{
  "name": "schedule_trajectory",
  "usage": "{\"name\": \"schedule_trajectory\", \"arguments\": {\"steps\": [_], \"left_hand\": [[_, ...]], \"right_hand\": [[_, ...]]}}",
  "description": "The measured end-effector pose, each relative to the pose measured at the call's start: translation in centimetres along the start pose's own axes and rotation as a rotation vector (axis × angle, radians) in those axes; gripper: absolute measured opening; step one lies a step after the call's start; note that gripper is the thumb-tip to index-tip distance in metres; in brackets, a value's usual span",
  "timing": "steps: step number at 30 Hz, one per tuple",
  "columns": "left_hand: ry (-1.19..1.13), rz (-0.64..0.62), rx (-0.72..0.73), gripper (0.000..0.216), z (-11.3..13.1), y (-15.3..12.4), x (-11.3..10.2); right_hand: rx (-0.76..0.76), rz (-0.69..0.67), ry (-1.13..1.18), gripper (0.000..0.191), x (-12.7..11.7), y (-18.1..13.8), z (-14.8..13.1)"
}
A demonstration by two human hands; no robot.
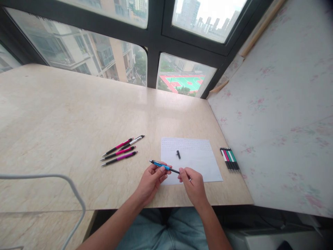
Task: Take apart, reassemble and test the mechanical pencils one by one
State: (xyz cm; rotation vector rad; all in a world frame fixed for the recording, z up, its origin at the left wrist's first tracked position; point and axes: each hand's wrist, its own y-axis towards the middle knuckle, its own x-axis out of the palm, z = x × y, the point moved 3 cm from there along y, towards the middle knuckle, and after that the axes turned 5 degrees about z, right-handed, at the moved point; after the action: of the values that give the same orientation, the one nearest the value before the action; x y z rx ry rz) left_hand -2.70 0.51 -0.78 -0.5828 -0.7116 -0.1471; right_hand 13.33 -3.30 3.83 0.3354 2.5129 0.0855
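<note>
Left hand (149,182), partly closed, grasps a blue-and-black pen (167,167); the right hand (194,182) pinches its black end, above a paper sheet (195,168). Farther on this sheet lies a small black piece (178,155); four pens (125,151) lie leftward, and a row of pens (229,159) rightward by the wall (275,132).

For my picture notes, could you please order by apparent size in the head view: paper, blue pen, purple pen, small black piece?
1. Paper
2. Blue pen and purple pen: too alike to rank; blue one partly hidden
3. Small black piece
</note>
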Motion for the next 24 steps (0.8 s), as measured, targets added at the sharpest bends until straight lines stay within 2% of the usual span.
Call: {"name": "schedule_trajectory", "arguments": {"steps": [7, 9, 13, 19, 22, 24], "left_hand": [[0.001, 0.019, 0.017, 0.024, 0.11, 0.02, 0.04], [0.005, 0.013, 0.013, 0.024, 0.08, 0.0, 0.04], [0.017, -0.006, 0.006, 0.025, 0.01, -0.02, 0.02], [0.026, -0.015, 0.011, 0.025, 0.08, -0.14, 0.16], [0.035, -0.025, -0.001, 0.024, -0.02, -0.22, 0.24], [0.036, -0.028, -0.01, 0.024, -0.1, -0.23, 0.21]], "right_hand": [[-0.077, -0.001, 0.031, 0.018, 0.05, -0.05, -0.1], [-0.088, -0.024, 0.018, 0.022, 0.04, -0.11, -0.06], [-0.048, -0.081, 0.039, 0.043, 0.07, -0.23, 0.08], [-0.079, -0.022, 0.025, 0.023, -0.22, -0.22, -0.19], [-0.073, -0.037, -0.004, 0.04, -0.24, -0.24, -0.2], [-0.046, -0.042, 0.007, 0.043, -0.26, -0.25, -0.13]]}}
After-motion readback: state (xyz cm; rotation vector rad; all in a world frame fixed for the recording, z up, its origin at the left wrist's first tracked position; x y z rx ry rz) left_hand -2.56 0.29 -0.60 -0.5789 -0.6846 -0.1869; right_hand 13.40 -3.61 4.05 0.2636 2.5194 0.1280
